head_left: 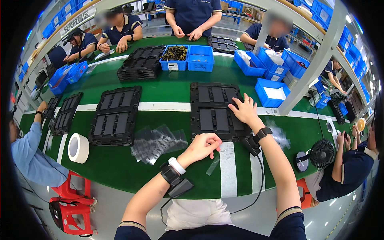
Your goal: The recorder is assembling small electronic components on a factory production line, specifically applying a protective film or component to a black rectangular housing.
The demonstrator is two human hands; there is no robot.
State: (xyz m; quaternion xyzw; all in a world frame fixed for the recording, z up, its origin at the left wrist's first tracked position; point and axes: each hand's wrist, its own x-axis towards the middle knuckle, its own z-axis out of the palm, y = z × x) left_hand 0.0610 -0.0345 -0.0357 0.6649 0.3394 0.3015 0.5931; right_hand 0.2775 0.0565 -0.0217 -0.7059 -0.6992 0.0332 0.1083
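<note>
A black compartmented tray (215, 105) with dark flat rectangular pieces in its slots lies in front of me. My right hand (246, 111) rests over its right side, fingers spread, the tips at the upper right pieces. Near the tray's lower edge my left hand (202, 147) is closed, thumb and index finger pinched together; what they hold, if anything, is too small to make out. A white paper strip (228, 170) runs down the table beneath those fingertips. Beside it lies a small clear film strip (213, 166). Clear plastic bags (154, 146) lie fanned out to the left.
Another filled black tray (115, 115) lies left, near a white tape roll (78, 148). Stacked black trays (140, 64) and blue bins (201, 58) stand farther back. A metal post (308, 68) rises at right, with a small black fan (322, 154) nearer. Several people sit or stand around the table.
</note>
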